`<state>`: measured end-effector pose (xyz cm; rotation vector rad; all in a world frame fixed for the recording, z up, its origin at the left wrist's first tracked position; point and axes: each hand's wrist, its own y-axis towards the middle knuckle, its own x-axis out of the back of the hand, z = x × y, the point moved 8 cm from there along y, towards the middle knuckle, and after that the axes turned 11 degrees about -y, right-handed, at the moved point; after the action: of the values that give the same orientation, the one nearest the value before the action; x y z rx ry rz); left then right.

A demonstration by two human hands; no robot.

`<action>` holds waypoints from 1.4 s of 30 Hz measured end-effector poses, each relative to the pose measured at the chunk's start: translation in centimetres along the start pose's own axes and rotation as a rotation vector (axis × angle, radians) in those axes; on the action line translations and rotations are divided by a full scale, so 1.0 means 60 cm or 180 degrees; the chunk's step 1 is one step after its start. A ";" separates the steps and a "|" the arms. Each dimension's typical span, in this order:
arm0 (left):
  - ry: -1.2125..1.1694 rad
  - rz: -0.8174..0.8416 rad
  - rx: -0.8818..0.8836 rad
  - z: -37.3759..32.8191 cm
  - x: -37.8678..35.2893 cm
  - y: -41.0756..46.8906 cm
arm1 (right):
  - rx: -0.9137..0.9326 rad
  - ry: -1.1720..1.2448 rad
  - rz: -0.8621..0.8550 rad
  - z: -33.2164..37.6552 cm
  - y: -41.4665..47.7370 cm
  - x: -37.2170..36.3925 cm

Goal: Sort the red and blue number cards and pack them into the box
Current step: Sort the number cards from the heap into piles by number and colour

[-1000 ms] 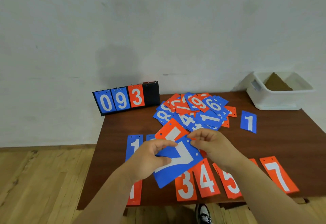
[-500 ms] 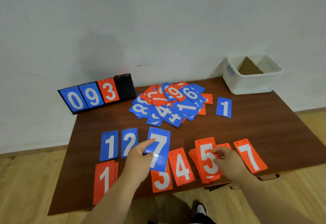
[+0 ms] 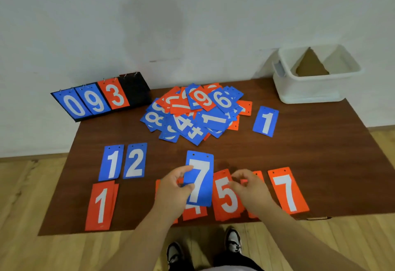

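My brown wooden desk [image 3: 320, 153] stands against a white wall, with a wooden floor under it. My left hand [image 3: 174, 189] holds the blue 7 card [image 3: 201, 176] by its left edge, with my thumb on the front and my fingers curled beside it. The card is a thin, flat, smooth rectangle with a big white 7. Its long side runs away from me, and the end with two small holes points to the wall. Its near end covers part of a red 4 card [image 3: 193, 212]. Just to the right lies the red 5 card [image 3: 224, 200]. My right hand [image 3: 250, 187] sits at its right edge with curled fingers, but I cannot tell if it is pinching it. The mixed pile of cards [image 3: 192, 112] lies farther back. The white plastic box [image 3: 305, 89] stands at the far right corner.
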<state>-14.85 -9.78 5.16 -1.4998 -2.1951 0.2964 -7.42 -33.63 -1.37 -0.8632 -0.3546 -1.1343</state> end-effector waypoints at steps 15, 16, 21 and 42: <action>0.0115 0.0273 -0.0096 -0.039 -0.155 0.027 | 0.0163 0.0583 0.0147 -0.022 0.086 0.155; 0.0210 0.0237 -0.0107 -0.037 -0.150 0.032 | 0.0137 0.0463 0.0024 -0.037 0.107 0.173; 0.0823 0.0166 -0.0093 -0.020 -0.123 0.072 | -0.0049 -0.0553 -0.0116 -0.113 0.196 0.219; 0.2356 0.0679 -0.1157 -0.125 -0.155 0.398 | -0.1678 -0.1014 -0.0451 -0.088 0.374 0.204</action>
<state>11.19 -9.81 -0.78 -1.6746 -1.5420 -0.5451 16.86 -41.99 -6.19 -1.5118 -0.3880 -1.2442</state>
